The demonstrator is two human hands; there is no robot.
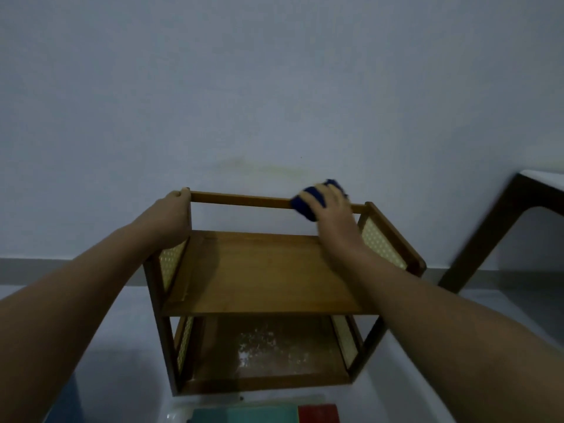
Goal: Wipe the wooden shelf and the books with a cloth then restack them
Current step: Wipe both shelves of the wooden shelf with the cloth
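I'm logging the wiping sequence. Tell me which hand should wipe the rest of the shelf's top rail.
Right. The right hand already presses the blue cloth onto the back rail, while the left hand grips the wooden shelf at its left corner, probably steadying it.

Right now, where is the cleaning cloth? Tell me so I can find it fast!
Find the wooden shelf standing against the pale wall. Look along its top back rail to the right end, where the right hand presses down. The cloth is the dark blue bundle under those fingers, the only blue thing up there.
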